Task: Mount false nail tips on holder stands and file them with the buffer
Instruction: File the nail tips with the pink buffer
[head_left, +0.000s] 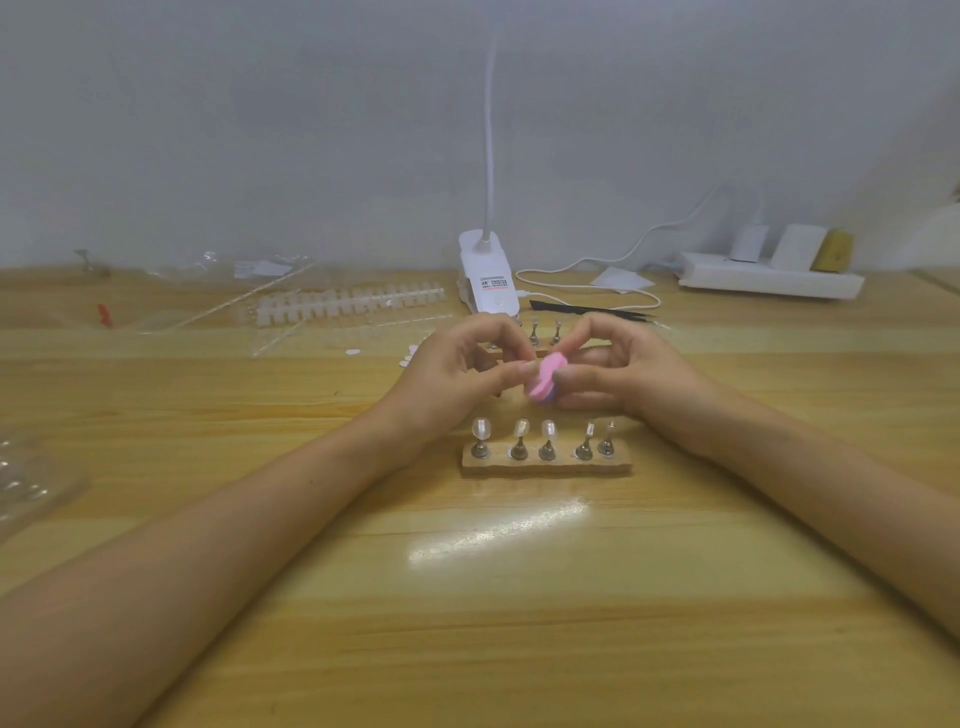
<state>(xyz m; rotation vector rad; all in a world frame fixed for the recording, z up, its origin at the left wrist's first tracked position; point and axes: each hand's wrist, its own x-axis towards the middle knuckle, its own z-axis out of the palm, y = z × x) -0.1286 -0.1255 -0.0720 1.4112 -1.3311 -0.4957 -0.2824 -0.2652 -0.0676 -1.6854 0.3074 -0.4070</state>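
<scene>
A pink buffer block (544, 380) is pinched by my right hand (628, 374) at the table's middle. My left hand (457, 371) meets it from the left with curled fingers that seem to pinch something small against the buffer; that item is hidden. Just in front stands a wooden base (545, 466) with several metal holder stands, each carrying a clear nail tip (548, 429). A second base with bare stands (535, 332) is partly hidden behind my hands.
Strips of white nail tips (348, 304) and clear packaging lie at the back left. A white clip lamp (488, 280) stands behind, black tweezers (592, 309) beside it, and a power strip (769, 280) at back right. A clear plastic tray (26, 483) sits at the left edge.
</scene>
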